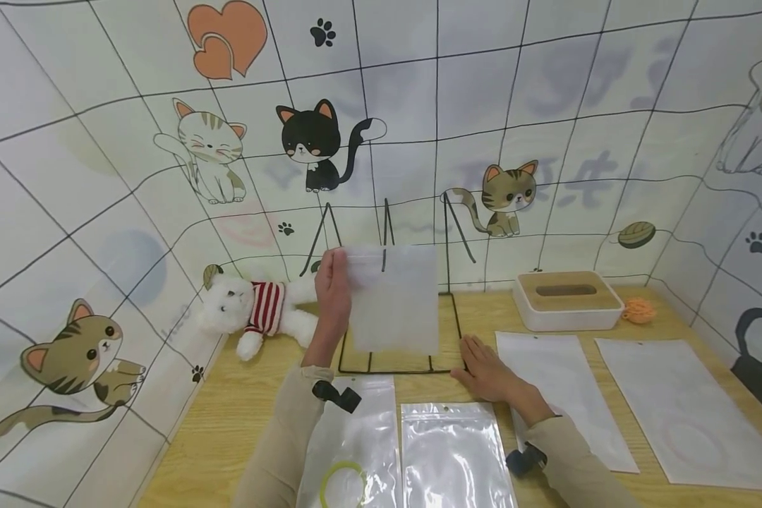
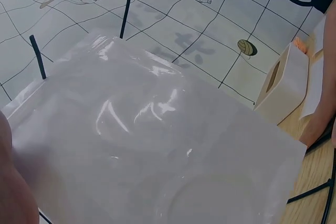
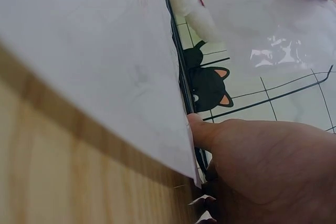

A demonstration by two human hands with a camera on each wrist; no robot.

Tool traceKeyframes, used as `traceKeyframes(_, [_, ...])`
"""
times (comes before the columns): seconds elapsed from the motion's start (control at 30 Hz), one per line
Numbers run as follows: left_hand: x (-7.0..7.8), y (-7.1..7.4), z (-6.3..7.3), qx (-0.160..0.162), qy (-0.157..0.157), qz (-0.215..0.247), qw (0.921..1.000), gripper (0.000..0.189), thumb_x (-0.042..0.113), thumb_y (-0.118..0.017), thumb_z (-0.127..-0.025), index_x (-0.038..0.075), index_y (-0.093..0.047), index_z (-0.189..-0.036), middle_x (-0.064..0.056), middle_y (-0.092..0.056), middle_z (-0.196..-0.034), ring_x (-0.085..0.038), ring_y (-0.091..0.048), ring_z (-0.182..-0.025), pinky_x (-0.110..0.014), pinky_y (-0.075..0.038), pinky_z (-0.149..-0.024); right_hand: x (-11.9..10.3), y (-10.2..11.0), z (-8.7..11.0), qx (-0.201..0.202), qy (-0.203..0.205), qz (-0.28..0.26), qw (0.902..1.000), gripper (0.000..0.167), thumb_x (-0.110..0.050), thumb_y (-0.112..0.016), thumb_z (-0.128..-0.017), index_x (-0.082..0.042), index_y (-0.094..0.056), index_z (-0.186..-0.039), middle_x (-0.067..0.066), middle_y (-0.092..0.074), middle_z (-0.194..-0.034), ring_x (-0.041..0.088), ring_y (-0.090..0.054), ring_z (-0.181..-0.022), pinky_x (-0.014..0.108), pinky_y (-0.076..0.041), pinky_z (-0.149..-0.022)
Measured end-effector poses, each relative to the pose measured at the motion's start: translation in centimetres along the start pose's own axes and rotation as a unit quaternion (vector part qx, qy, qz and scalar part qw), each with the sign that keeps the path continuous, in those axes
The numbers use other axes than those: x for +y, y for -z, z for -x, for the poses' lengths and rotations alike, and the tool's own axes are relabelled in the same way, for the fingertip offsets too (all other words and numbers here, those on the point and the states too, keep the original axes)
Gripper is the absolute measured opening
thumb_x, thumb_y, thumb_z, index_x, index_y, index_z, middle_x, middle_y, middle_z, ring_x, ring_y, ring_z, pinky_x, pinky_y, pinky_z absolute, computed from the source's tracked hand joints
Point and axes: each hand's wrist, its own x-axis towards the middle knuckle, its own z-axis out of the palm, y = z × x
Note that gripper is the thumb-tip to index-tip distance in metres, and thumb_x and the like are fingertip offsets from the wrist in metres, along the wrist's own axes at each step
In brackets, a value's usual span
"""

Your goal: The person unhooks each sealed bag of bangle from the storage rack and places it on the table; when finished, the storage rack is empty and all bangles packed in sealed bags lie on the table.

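Note:
My left hand (image 1: 334, 293) grips a white translucent zip bag (image 1: 394, 303) by its upper left edge, holding it upright. Behind the bag stands a black wire rack (image 1: 455, 317) with upright prongs along its back. The dark line of the middle prong (image 1: 386, 222) overlaps the bag's top edge. A faint ring shape shows low in the bag (image 2: 220, 145) in the left wrist view. My right hand (image 1: 487, 368) lies over the rack's front right corner, fingers extended across the side bar. Its thumb (image 3: 202, 129) presses against the black wire in the right wrist view.
Two flat bags, one with a yellow-green ring (image 1: 343, 480) and one silvery (image 1: 454, 451), lie in front of the rack. Two white bags (image 1: 565, 395) (image 1: 686, 409) lie right. Behind them are a tissue box (image 1: 568, 310) and orange ball (image 1: 638, 310). A plush bear (image 1: 263, 310) lies left.

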Motion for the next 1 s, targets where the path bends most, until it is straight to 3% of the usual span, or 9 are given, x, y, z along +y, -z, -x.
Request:
traceKeyframes(0.17, [0.7, 0.3, 0.7, 0.001, 0.021, -0.018, 0.9996, 0.024, 0.023, -0.041, -0.109, 0.008, -0.052, -0.093, 0.003, -0.034, -0.077, -0.012, -0.035, -0.073, -0.024, -0.030, -0.068, -0.1, 0.0, 0.1, 0.000, -0.002, 0.005, 1.0000, 0.069, -0.027, -0.045, -0.107, 0.021, -0.018, -0.149, 0.040, -0.012, -0.158, 0.055, -0.008, -0.148, 0.068, -0.013, -0.118])
traceKeyframes(0.37, [-1.0, 0.8, 1.0, 0.009, 0.032, -0.022, 0.9992, 0.026, 0.028, -0.043, -0.109, 0.008, -0.050, -0.093, 0.004, -0.037, -0.082, -0.011, -0.037, -0.077, -0.025, -0.030, -0.068, 0.2, -0.1, -0.1, -0.001, -0.002, 0.008, 1.0000, 0.071, -0.029, -0.044, -0.107, 0.021, -0.017, -0.149, 0.039, -0.011, -0.159, 0.055, -0.007, -0.148, 0.068, -0.011, -0.118])
traceKeyframes(0.67, [0.0, 1.7, 2.5, 0.017, -0.002, -0.009, 0.9998, 0.032, 0.036, -0.045, -0.107, 0.008, -0.054, -0.094, 0.003, -0.040, -0.080, -0.012, -0.039, -0.075, -0.024, -0.033, -0.066, 0.1, 0.1, -0.2, -0.004, -0.005, 0.004, 1.0000, 0.071, -0.029, -0.044, -0.107, 0.021, -0.016, -0.150, 0.039, -0.010, -0.159, 0.054, -0.006, -0.149, 0.067, -0.010, -0.119])
traceKeyframes(0.83, [0.6, 2.5, 3.2, 0.029, -0.002, -0.011, 0.9995, 0.034, 0.038, -0.046, -0.106, 0.008, -0.055, -0.094, 0.003, -0.036, -0.075, -0.011, -0.036, -0.071, -0.024, -0.030, -0.064, 0.0, 0.1, -0.1, 0.002, 0.002, 0.004, 1.0000, 0.072, -0.030, -0.046, -0.106, 0.022, -0.018, -0.148, 0.041, -0.012, -0.157, 0.056, -0.008, -0.147, 0.068, -0.012, -0.118])
traceKeyframes(1.0, [1.1, 4.1, 4.2, 0.044, -0.007, -0.024, 0.9987, 0.034, 0.033, -0.047, -0.107, 0.003, -0.061, -0.101, 0.004, -0.050, -0.078, -0.010, -0.044, -0.074, -0.022, -0.038, -0.066, 0.1, 0.1, -0.1, 0.006, 0.010, -0.006, 0.9999, 0.072, -0.029, -0.047, -0.106, 0.023, -0.019, -0.147, 0.042, -0.012, -0.156, 0.058, -0.009, -0.146, 0.070, -0.012, -0.116])
